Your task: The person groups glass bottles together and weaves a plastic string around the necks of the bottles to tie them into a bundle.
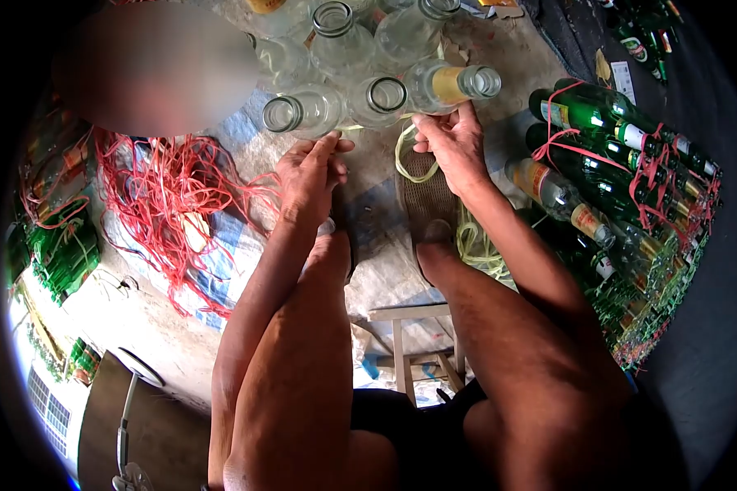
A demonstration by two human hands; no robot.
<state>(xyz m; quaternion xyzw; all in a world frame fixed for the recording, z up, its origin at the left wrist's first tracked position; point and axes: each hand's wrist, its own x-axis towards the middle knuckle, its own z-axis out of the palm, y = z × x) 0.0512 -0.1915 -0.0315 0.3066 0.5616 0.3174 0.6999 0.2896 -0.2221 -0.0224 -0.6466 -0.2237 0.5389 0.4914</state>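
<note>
Several clear glass bottles (340, 53) stand close together in front of me, their open necks tilted towards me. A pale yellow-green plastic string (400, 154) runs along the near side of the bottles and hangs in a loop over my right shoe (427, 204). My left hand (313, 170) is closed in a pinch on the string, just below the nearest left bottle (307, 110). The string is also pinched by my right hand (457, 151), right under a bottle with a yellow label (449, 85). How the string passes behind the bottles is hidden.
Tangled red string (168, 217) lies to the left. Green bottles (598, 123) tied with red string are stacked at the right, with a clear labelled bottle (557, 196) beside them. More yellow-green string (477, 254) lies by my right foot. A wooden stool (405, 313) is below me.
</note>
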